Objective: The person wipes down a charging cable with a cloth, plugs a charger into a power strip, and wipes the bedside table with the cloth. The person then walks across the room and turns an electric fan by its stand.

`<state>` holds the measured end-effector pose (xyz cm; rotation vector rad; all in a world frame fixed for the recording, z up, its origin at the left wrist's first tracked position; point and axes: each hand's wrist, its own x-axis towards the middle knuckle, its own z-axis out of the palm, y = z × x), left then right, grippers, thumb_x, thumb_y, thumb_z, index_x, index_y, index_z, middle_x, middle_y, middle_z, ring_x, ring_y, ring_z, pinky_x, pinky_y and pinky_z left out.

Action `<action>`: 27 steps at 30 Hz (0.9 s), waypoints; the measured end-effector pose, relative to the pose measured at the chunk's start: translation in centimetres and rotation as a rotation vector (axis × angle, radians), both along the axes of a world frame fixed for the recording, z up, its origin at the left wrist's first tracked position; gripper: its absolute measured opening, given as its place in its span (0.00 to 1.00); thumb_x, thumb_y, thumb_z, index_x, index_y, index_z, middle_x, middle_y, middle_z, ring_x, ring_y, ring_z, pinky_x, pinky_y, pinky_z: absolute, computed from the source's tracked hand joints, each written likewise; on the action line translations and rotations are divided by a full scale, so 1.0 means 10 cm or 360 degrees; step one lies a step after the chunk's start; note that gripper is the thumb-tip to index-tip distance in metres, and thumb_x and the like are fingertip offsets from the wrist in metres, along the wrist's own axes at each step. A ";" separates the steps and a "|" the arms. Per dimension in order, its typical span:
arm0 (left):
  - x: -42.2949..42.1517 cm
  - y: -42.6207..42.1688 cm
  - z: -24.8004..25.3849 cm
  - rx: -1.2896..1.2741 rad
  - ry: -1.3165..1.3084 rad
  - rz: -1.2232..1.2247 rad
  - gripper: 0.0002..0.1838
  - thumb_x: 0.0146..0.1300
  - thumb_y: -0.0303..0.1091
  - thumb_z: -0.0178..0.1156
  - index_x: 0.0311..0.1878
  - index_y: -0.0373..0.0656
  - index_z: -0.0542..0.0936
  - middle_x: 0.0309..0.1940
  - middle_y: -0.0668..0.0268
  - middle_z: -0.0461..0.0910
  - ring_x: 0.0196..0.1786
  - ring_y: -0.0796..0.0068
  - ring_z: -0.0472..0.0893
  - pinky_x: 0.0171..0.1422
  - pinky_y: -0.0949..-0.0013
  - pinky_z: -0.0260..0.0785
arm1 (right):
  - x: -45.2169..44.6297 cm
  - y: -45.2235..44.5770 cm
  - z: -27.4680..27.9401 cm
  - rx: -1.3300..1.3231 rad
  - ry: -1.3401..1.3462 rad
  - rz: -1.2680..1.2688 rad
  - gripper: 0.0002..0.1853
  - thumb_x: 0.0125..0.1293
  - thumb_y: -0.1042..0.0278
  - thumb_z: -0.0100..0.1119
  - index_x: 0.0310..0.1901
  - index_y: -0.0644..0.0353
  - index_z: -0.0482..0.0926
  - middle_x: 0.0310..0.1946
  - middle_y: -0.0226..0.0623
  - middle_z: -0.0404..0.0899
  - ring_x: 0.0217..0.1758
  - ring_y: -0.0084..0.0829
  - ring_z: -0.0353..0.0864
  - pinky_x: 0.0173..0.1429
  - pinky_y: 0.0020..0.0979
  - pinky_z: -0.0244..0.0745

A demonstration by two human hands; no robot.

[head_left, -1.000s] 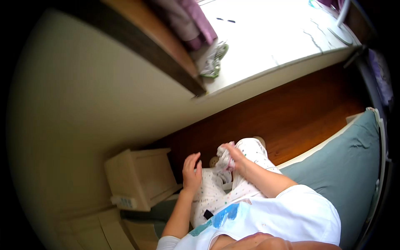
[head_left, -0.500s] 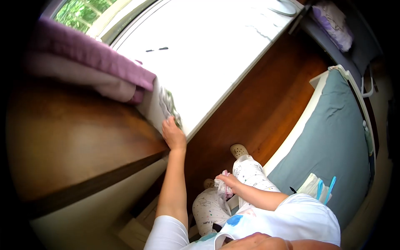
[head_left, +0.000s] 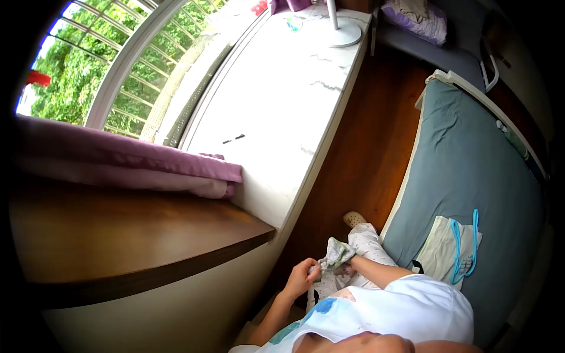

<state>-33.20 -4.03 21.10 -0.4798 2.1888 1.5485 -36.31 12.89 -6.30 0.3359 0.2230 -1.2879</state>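
My left hand (head_left: pixel 305 275) is closed, its fingers pinching one end of a crumpled white-and-green cloth (head_left: pixel 339 251) above my lap. The other end of this cloth bunches up at my right hand (head_left: pixel 352 264), which seems closed on it; the cloth hides most of those fingers. Whether the pinkish cloth is still in my right hand, I cannot see. Below the hands are my white patterned trousers (head_left: pixel 368 240) and one beige clog (head_left: pixel 354 219).
On the left stands a brown wooden top (head_left: pixel 135 235) with a folded purple cloth (head_left: pixel 141 157). A white marble sill (head_left: pixel 276 100) carries a dark pen-like item (head_left: pixel 233 139) and a round white stand base (head_left: pixel 344 36). The bed (head_left: pixel 471 165) at right bears a pale bag (head_left: pixel 438 247) with blue straps.
My left hand has left the sill with the white-and-green cloth and come back to my right hand over my lap. The view has turned, showing more window.
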 end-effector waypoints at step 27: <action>-1.85 0.26 1.04 -0.0542 0.0108 -0.0373 0.13 0.56 0.41 0.58 0.32 0.39 0.75 0.22 0.59 0.75 0.25 0.70 0.74 0.32 0.69 0.67 | -1.79 2.60 1.56 0.1968 0.0714 -0.1537 0.22 0.54 0.48 0.57 0.34 0.63 0.74 0.27 0.35 0.77 0.25 0.30 0.77 0.29 0.32 0.73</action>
